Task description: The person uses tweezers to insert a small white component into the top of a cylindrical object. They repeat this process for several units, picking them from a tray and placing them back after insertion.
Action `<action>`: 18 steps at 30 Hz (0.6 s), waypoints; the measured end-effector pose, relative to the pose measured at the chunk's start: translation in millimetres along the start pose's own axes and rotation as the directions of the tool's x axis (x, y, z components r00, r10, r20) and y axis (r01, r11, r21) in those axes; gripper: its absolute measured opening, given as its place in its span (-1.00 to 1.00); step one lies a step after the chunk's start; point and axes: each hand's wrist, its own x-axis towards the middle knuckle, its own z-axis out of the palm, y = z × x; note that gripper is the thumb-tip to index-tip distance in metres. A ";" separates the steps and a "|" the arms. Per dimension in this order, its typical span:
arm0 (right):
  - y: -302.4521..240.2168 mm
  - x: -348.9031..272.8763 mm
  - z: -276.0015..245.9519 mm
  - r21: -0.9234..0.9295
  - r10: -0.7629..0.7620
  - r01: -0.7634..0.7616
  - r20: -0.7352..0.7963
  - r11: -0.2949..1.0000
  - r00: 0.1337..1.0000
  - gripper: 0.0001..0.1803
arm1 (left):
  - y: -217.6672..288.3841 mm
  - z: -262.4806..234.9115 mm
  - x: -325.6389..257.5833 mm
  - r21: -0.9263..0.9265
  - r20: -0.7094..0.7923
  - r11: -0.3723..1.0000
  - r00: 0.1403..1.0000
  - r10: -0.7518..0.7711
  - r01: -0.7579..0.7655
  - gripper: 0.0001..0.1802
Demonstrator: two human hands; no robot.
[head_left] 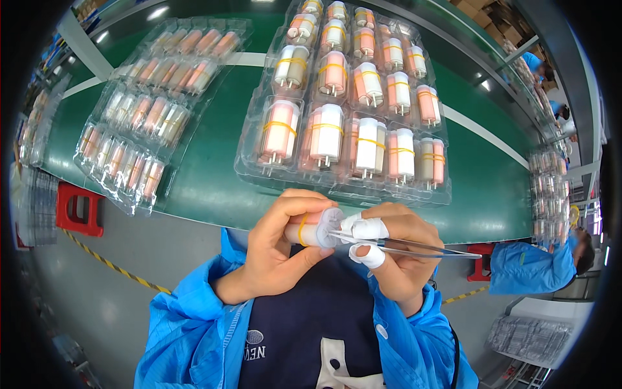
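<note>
My left hand (278, 249) is closed round a bundle of white and pink cylinders (303, 232) with a yellow rubber band about it. A translucent round end piece (329, 227) on the bundle faces my right hand. With white-wrapped fingertips, my right hand (398, 249) pinches metal tweezers (427, 249), whose tips reach the end piece. Both hands are just off the near edge of the green table. Beyond them lies a clear plastic tray (249, 165) of similar banded bundles standing in pockets, thin pale prongs at their lower ends.
More clear trays with pink, white and grey cylinders (136, 113) lie on the green table (201, 149) at left. A red stool (79, 209) stands on the floor at left. Another person in a blue jacket (531, 267) is at right, near stacked trays (549, 194).
</note>
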 end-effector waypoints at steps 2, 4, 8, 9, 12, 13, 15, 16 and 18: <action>0.7 0.1 0.6 0.013 0.016 -0.016 0.001 1.000 1.000 -0.75 | -0.1 -0.2 -0.6 -0.002 -0.007 1.000 1.000 -0.006 0.005 -0.49; 1.1 0.4 0.4 0.001 0.004 -0.004 0.007 1.000 1.000 -0.75 | 0.4 0.0 0.2 0.003 -0.007 1.000 1.000 -0.001 0.001 -0.49; 3.3 0.9 0.0 -0.026 -0.024 0.025 0.030 0.999 0.999 -0.76 | -0.3 0.0 -0.8 -0.010 -0.011 1.000 1.000 -0.013 0.013 -0.50; 3.7 0.9 0.3 -0.030 -0.022 0.022 0.030 0.999 0.999 -0.76 | -0.4 0.0 -0.8 -0.014 -0.013 1.000 1.000 -0.013 0.012 -0.50; 4.3 0.9 1.5 -0.045 -0.015 0.017 0.031 0.999 0.999 -0.77 | -0.9 -1.0 -0.8 -0.005 -0.013 1.000 1.000 -0.012 0.012 -0.51; 4.4 1.0 1.6 -0.051 -0.016 0.017 0.032 0.999 0.999 -0.77 | -1.2 -1.4 -0.7 0.002 -0.011 1.000 1.000 -0.011 0.011 -0.51; 4.5 0.7 1.6 -0.057 -0.010 0.012 0.031 0.998 0.999 -0.77 | -1.8 -1.9 -1.3 0.003 -0.012 1.000 1.000 -0.015 0.015 -0.51; 4.6 0.1 1.5 -0.056 -0.004 0.006 0.029 0.998 1.000 -0.77 | -1.9 -2.0 -1.4 0.004 -0.013 1.000 1.000 -0.017 0.017 -0.51; 4.8 0.2 1.6 -0.059 0.001 0.001 0.027 0.998 1.000 -0.77 | -1.7 -2.2 -1.3 0.002 -0.014 1.000 1.000 -0.022 0.022 -0.51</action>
